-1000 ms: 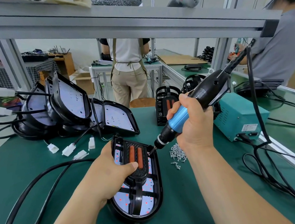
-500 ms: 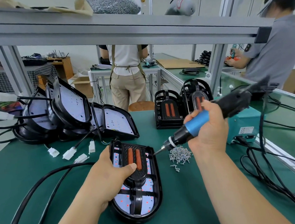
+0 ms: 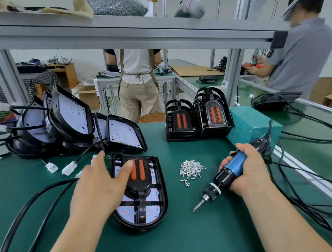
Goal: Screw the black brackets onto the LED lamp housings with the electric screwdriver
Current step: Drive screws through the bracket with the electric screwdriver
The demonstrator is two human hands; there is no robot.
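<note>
The left hand [image 3: 99, 187] lies flat and relaxed, fingers spread, on the left side of the LED lamp housing [image 3: 159, 211], its thumb resting across the orange strips of the black bracket [image 3: 139, 183] seated in that housing on the green mat [image 3: 174, 247]. The right hand [image 3: 246, 170] is wrapped around the blue grip of the electric screwdriver [image 3: 224, 176], bit angled down and left just above the mat. A small heap of screws [image 3: 191, 167] lies between housing and screwdriver, with stacked brackets [image 3: 181, 122] and a teal power box [image 3: 252, 128] beyond.
</note>
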